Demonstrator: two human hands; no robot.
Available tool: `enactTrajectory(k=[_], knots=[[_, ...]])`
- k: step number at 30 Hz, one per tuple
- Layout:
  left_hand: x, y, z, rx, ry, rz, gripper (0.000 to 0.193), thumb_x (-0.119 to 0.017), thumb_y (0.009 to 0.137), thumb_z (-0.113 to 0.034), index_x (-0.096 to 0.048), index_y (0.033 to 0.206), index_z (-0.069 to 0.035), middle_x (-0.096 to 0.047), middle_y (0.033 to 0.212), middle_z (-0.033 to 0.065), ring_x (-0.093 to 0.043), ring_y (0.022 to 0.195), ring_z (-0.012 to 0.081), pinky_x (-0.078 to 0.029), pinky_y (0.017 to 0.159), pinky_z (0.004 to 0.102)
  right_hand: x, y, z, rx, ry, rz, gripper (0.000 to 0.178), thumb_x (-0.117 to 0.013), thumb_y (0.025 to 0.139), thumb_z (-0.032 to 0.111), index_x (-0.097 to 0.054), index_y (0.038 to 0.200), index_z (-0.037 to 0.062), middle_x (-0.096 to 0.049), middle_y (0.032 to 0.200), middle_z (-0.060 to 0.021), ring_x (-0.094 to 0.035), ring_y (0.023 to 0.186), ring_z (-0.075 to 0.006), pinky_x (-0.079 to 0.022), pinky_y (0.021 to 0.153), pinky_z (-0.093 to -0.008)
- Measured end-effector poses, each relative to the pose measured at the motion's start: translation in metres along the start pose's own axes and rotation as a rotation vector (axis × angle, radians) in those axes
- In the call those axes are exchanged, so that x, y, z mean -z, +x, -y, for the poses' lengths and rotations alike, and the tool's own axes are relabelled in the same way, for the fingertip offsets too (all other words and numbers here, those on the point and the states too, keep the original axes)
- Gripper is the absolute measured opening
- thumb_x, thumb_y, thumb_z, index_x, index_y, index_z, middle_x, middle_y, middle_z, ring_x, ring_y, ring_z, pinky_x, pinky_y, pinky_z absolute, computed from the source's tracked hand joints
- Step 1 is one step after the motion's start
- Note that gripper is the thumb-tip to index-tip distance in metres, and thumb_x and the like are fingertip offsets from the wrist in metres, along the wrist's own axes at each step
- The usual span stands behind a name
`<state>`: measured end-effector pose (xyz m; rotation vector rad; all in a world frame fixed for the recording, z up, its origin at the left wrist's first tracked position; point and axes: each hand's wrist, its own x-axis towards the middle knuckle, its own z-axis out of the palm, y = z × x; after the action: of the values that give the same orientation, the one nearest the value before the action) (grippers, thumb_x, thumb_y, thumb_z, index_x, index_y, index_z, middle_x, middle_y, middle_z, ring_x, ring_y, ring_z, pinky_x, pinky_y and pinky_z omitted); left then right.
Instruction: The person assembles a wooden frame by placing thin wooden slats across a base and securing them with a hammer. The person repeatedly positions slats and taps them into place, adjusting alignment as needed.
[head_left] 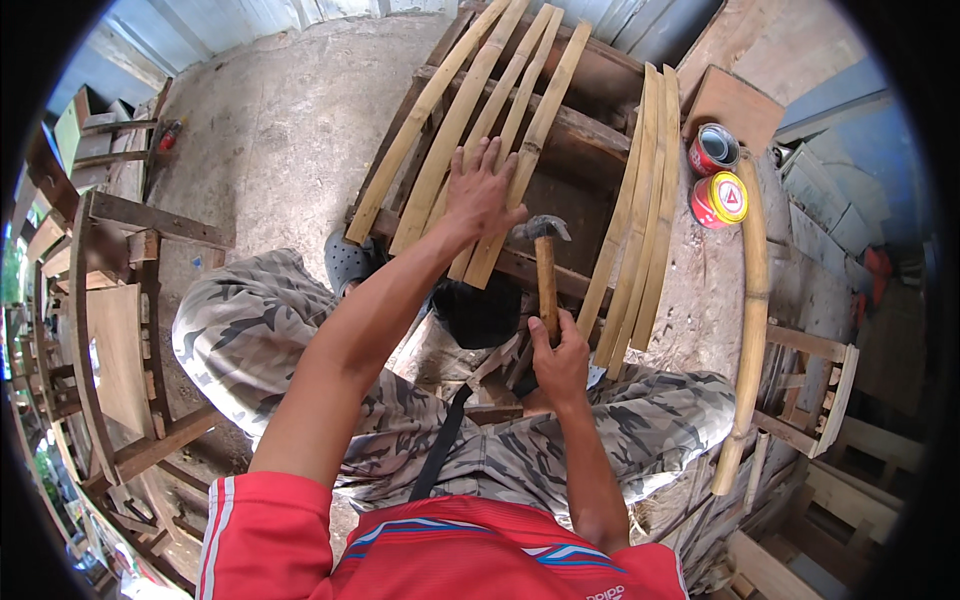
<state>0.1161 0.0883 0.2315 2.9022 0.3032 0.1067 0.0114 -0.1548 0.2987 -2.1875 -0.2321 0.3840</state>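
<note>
My left hand (482,190) lies flat on several split bamboo slats (455,125) that lean across a dark wooden frame (585,130); its fingers are spread and press the slats down. My right hand (560,362) grips the wooden handle of a hammer (545,262). The hammer's metal head sits just right of my left hand, close to the lower end of a slat. A second bundle of slats (640,210) rests on the frame to the right of the hammer.
Two round tins, one open (713,148) and one with a yellow lid (720,198), stand at the right on the concrete floor. A long curved bamboo pole (752,320) lies beside them. Wooden furniture frames (110,330) crowd the left, more (815,400) at the right.
</note>
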Motion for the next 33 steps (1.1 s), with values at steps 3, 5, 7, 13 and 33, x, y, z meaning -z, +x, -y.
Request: enactTrajectory(k=[3,5,7,13,33], knots=[[0.002,-0.002,0.0,-0.004,-0.004,0.006,0.093,-0.066,0.081,-0.058,-0.036,0.158,-0.014,-0.022,0.167,0.0182,-0.016,0.156,0.033,-0.008,0.125,0.0568,-0.002,-0.001,-0.001,0.006,0.007,0.003,0.034,-0.067,0.099,0.03,-0.065,0.111,-0.0016,-0.064,0.075,-0.0136,-0.057,0.066,-0.0228,-0.049,0.066,-0.0373],[0.002,-0.003,0.001,-0.002,-0.008,0.004,0.093,-0.067,0.081,-0.058,-0.037,0.158,-0.015,-0.022,0.167,0.0181,-0.016,0.156,0.0327,-0.008,0.125,0.0569,-0.003,-0.002,-0.001,0.018,-0.005,-0.004,0.034,-0.068,0.099,0.03,-0.065,0.112,-0.0014,-0.065,0.076,-0.014,-0.058,0.067,-0.0224,-0.049,0.067,-0.037],[0.002,-0.004,0.001,0.002,-0.007,-0.007,0.093,-0.067,0.081,-0.058,-0.036,0.158,-0.015,-0.022,0.167,0.0181,-0.016,0.156,0.0327,-0.008,0.125,0.057,-0.003,-0.002,-0.001,0.019,-0.018,-0.006,0.035,-0.068,0.099,0.03,-0.065,0.113,-0.0012,-0.065,0.077,-0.0143,-0.059,0.067,-0.0221,-0.05,0.067,-0.0368],[-0.008,-0.002,0.003,0.003,-0.039,-0.078,0.09,-0.063,0.085,-0.066,-0.041,0.155,-0.015,-0.025,0.166,0.0164,-0.018,0.156,0.0313,-0.01,0.124,0.0572,-0.004,-0.005,-0.006,0.084,-0.05,-0.007,0.036,-0.069,0.098,0.03,-0.065,0.117,-0.0002,-0.066,0.077,-0.0153,-0.063,0.067,-0.024,-0.051,0.065,-0.0372],[0.006,0.007,-0.003,0.139,0.005,0.039,0.109,-0.066,0.077,-0.073,-0.023,0.163,-0.022,-0.013,0.168,0.0221,-0.006,0.156,0.0433,0.003,0.115,0.0738,0.004,-0.009,0.015,0.249,-0.181,0.06,0.032,-0.068,0.097,0.02,-0.06,0.121,0.0012,-0.07,0.09,-0.0235,-0.068,0.082,-0.0456,-0.053,0.068,-0.0486]])
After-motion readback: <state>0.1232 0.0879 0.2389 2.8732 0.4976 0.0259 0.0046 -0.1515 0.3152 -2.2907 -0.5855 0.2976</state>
